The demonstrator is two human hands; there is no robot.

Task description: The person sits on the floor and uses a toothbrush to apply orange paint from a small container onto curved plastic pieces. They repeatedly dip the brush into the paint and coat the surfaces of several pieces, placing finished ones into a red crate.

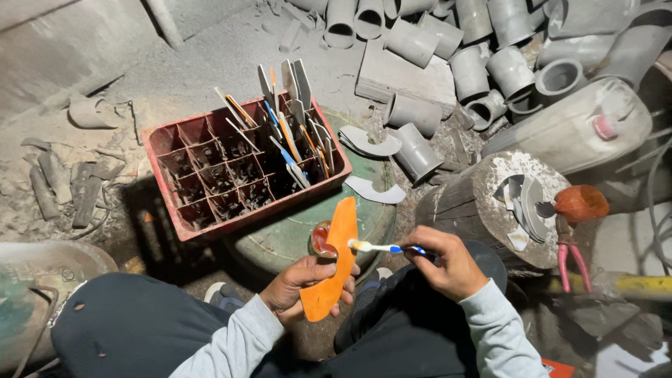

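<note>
Far left, a dented grey-green metal drum point(42, 280) is tucked beside the dark trouser knee, and broken grey pipe strips point(63, 185) are scattered over the dusty floor above it. Next over, a red plastic compartment crate point(183, 231) is parked on a round green lid point(283, 241), its right-hand cells stuffed with upright toothbrushes and curved grey offcuts point(294, 126).

Now the main bit: a curved orange plastic strip point(334, 259) is gripped in the left hand point(297, 287), fingers wrapped round its lower half, thumb on the front. Its long axis is stood nearly upright, tipped a little right at the top, straight out in front of the lap. A small round red tin point(320, 239) can be seen just behind it. A white-and-blue toothbrush point(381, 248) is pinched in the right hand point(448, 266), laid almost level, so it's crossed against the strip, bristle end touching or just off the strip's right edge near the top. Hard to call which.

Nothing is wedged between the two hands. Further right, a wooden stump point(455, 206) topped with white dust and grey cut pieces is sat close by the right hand, pink-handled pliers point(570, 262) hung off its side, a whitish jerrycan point(574, 126) and piled grey pipe sockets point(483, 70) behind.
</note>
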